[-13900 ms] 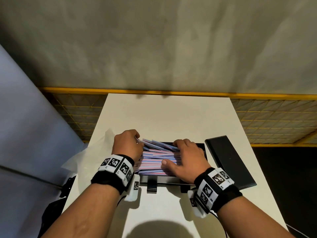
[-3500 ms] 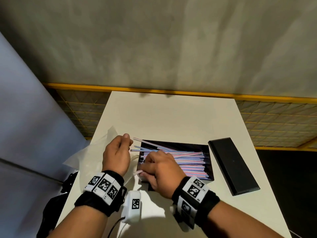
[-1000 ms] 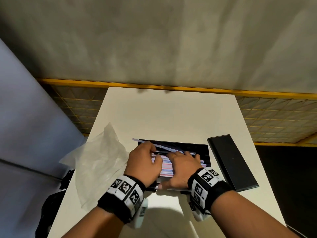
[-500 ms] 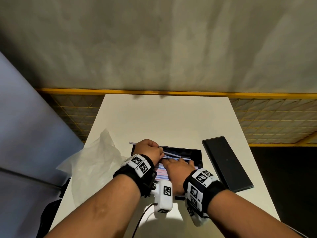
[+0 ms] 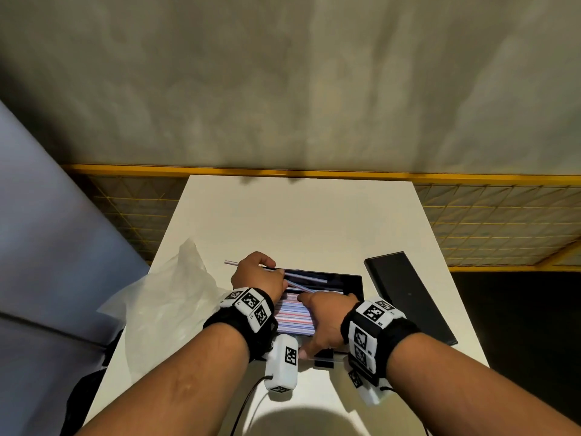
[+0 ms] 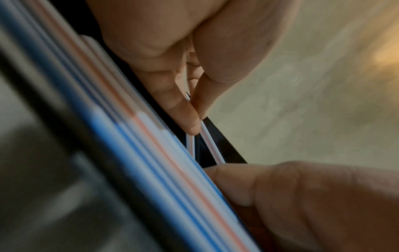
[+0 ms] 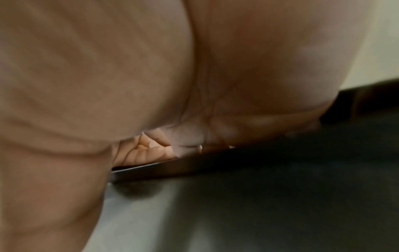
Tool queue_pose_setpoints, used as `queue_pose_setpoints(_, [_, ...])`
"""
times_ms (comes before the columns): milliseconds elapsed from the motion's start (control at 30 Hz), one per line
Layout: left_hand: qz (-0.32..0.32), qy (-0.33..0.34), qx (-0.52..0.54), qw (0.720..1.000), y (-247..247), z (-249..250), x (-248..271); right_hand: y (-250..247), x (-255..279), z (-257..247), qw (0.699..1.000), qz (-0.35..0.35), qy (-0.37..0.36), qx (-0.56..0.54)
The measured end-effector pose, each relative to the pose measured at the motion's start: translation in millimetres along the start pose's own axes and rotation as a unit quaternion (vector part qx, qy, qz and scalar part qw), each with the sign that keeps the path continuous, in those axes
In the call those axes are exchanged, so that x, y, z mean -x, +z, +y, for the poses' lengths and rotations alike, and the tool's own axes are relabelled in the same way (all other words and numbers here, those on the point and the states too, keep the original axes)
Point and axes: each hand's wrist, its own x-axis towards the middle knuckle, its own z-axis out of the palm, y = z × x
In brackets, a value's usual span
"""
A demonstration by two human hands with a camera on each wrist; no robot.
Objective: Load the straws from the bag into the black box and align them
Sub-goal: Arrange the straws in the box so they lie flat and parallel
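The black box (image 5: 352, 280) sits mid-table, packed with striped pink and blue straws (image 5: 292, 316). At its far left corner my left hand (image 5: 257, 273) pinches two loose straws (image 5: 309, 280) that lie askew over the far rim, one end poking out to the left. In the left wrist view my fingertips (image 6: 190, 122) squeeze these two straws (image 6: 208, 143) beside the stack (image 6: 151, 153). My right hand (image 5: 327, 314) lies flat on the stack with its thumb at the box's near edge. In the right wrist view the palm hides nearly everything except the box wall (image 7: 280, 163).
The crumpled clear plastic bag (image 5: 166, 300) lies left of the box, near the table's left edge. The black lid (image 5: 408, 297) lies slanted at the right. A yellow-framed mesh fence (image 5: 487, 221) runs behind the white table (image 5: 298, 221).
Over the last second my left hand has gone from lying on the stack to the box's far left corner, where it pinches the loose straws. My right hand stays pressed on the stack.
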Motion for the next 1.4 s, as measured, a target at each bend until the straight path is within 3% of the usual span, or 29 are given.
queue_pose_setpoints(133, [-0.019, 0.004, 0.007, 1.0, -1.3, -5.5, -3.5, 0.6, 0.4, -1.7, 1.0, 0.016, -0.005, -0.02])
queue_pose_setpoints(300, [-0.026, 0.091, -0.071, 0.993, -12.4, -1.0, 2.6, 1.4, 3.2, 1.5, 0.997, 0.04, -0.006, -0.067])
queue_pose_setpoints(433, [-0.036, 0.15, -0.097, 0.983, -34.1, 1.4, 10.2, 4.6, 11.3, 4.3, 0.984, 0.133, -0.017, -0.118])
queue_pose_setpoints(567, [-0.067, 0.166, -0.038, 0.983, -52.1, -0.8, 15.4, 6.1, 22.4, -2.6, 0.971, 0.225, -0.008, -0.077])
queue_pose_setpoints(667, [-0.111, 0.148, 0.044, 0.982, -57.5, -1.1, 21.6, 10.4, 22.7, -11.0, 0.966, 0.257, 0.006, -0.019])
queue_pose_setpoints(833, [-0.164, 0.146, 0.12, 0.968, -62.3, 2.6, 32.4, 8.1, 15.2, -16.8, 0.964, 0.263, -0.012, -0.032])
queue_pose_setpoints(900, [-0.152, 0.151, 0.16, 0.964, -66.7, 3.7, 31.6, 4.1, 14.5, -15.3, 0.964, 0.26, -0.023, -0.052])
queue_pose_setpoints(1067, [-0.002, 0.181, 0.203, 0.962, -90.7, 7.6, 16.2, -1.3, 14.0, -11.7, 0.957, 0.275, -0.071, -0.066])
queue_pose_setpoints(1133, [-0.017, 0.211, 0.215, 0.953, -99.0, 14.1, 13.0, -3.8, 11.8, -14.9, 0.953, 0.279, -0.097, -0.072])
queue_pose_setpoints(1233, [-0.074, 0.261, 0.144, 0.952, -99.2, 15.9, 11.9, -9.8, 8.8, -26.0, 0.948, 0.276, -0.124, -0.093])
queue_pose_setpoints(1400, [-0.078, 0.295, -0.11, 0.946, -89.6, 4.2, 11.0, -17.3, 6.1, -42.3, 0.95, 0.258, -0.135, -0.116])
